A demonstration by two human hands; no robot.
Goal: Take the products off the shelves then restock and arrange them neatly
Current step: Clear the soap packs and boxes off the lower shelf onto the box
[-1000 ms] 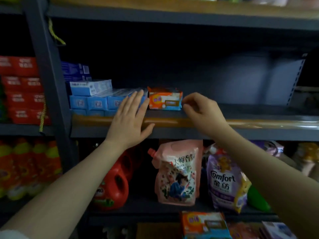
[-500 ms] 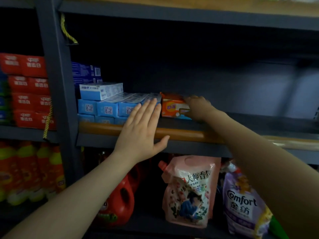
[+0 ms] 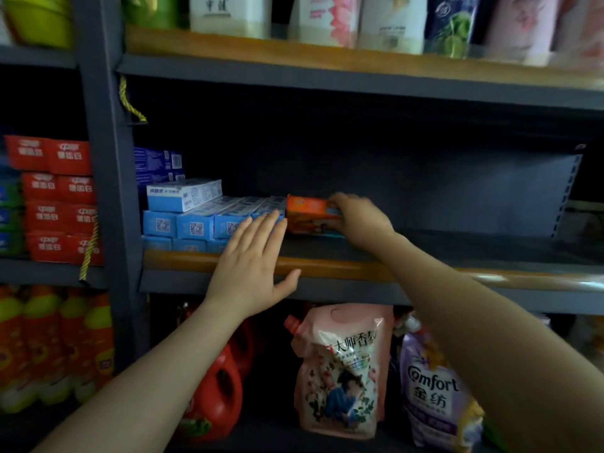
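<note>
Left hand: left hand (image 3: 251, 273) is flat with fingers straight and spread, holding nothing; the palm lies over the shelf edge (image 3: 327, 266) and the fingertips reach the front of the blue boxes (image 3: 209, 220).
Right hand: right hand (image 3: 359, 220) is curled round the right end of the orange box (image 3: 310, 215), gripping it on the middle shelf.
Blue boxes: two layers at the left end of the middle shelf, short ends facing out, with one more box lying skewed on top.
Orange box, place: on the shelf board just right of the blue row, close against the last blue box (whether they touch I cannot tell).
Orange box, axis: long axis runs left to right along the shelf, broad printed face toward the aisle; it sits a little tilted, not square to the edge.
Shelf to the right: dark bare board as far as the end panel.
Risk one: a push to the left could shunt the blue row out of line, since the open hand only rests against it.
Risk two: the skewed top box could slide off if the row is jolted.
Risk three: letting go while the orange box is tilted would probably leave it crooked.
</note>
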